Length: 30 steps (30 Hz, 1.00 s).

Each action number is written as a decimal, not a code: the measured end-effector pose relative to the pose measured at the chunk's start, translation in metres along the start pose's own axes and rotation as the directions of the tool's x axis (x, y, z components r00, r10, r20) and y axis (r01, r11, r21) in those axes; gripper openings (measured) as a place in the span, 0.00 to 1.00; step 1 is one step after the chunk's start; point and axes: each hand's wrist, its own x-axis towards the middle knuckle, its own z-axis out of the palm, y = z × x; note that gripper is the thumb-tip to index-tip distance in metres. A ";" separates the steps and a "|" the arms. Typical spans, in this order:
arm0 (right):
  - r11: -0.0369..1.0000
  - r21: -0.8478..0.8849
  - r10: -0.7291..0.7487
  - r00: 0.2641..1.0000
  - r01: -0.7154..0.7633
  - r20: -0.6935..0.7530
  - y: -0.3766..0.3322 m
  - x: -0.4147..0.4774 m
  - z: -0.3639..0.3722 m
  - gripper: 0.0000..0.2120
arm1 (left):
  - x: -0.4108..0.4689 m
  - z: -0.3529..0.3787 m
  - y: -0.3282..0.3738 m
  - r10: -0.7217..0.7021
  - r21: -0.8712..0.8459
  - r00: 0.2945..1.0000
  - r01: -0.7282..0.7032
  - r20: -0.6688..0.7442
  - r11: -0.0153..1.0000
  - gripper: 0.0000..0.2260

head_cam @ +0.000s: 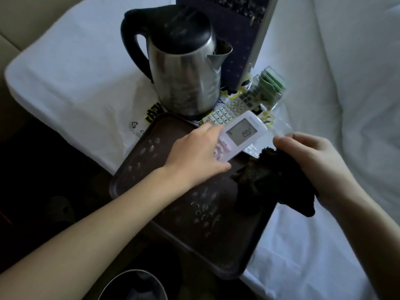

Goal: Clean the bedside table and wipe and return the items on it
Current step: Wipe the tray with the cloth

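**Inspector:** Start with the biggest item and work down.

**Assistant:** White bedding (65,68), smooth cloth with soft creases, on both sides. Between them is a dark brown tray (121,169), a rounded rectangle with a raised rim, matt, and beaded with droplets. At its far end stands a kettle (184,72) with a brushed steel body, a black plastic lid and a loop handle. Its spout points right.

**Inspector:** Hands?

**Assistant:** The right hand (313,161) has its fingers curled around a dark cloth (270,182), nubbly and bunched, which hangs over the tray's right edge. The left hand (194,156) is clamped on the button end of a white remote (242,133). That is a slim, glossy plastic slab with pink keys and a grey display facing up, held above the tray's far corner.

**Inspector:** What is the deciding relation?

**Assistant:** The remote's long axis runs from the left hand up and to the right. Its free display end is just beside the right thumb and apart from the cloth. The cloth hand is the nearer one for wiping. In my judgement the cloth needs to go up and left onto the display face.

**Inspector:** Anything smaller?

**Assistant:** A second remote (229,111) with grey keys lies beyond the first, beside the kettle's base. Near it is a clear holder of green sachets (268,87).
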 end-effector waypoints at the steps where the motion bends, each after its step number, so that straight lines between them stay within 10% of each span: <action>1: 1.000 0.006 0.010 1.000 -0.010 -0.002 -0.002 0.000 -0.005 0.14 | 0.014 0.003 0.011 0.005 -0.015 1.000 -0.005 -0.022 1.000 0.26; 12: 0.999 -0.006 0.039 0.994 -0.039 0.106 0.013 -0.006 -0.021 0.13 | 0.039 0.029 0.002 0.042 -0.362 0.999 -0.029 0.029 0.932 0.16; 19: 0.980 -0.016 -0.175 0.902 0.197 0.395 0.006 -0.016 0.014 0.16 | -0.022 -0.019 -0.126 0.100 0.275 0.989 -0.128 0.112 0.953 0.28; 24: 0.904 -0.048 -0.354 0.808 0.424 0.470 -0.006 -0.014 0.036 0.10 | -0.034 -0.024 -0.147 -0.149 0.191 0.980 0.121 0.136 0.974 0.30; 30: 0.910 -0.096 -0.347 0.867 0.403 0.357 0.001 -0.016 0.045 0.07 | -0.043 -0.016 -0.148 -0.231 0.228 0.969 0.206 0.088 0.952 0.19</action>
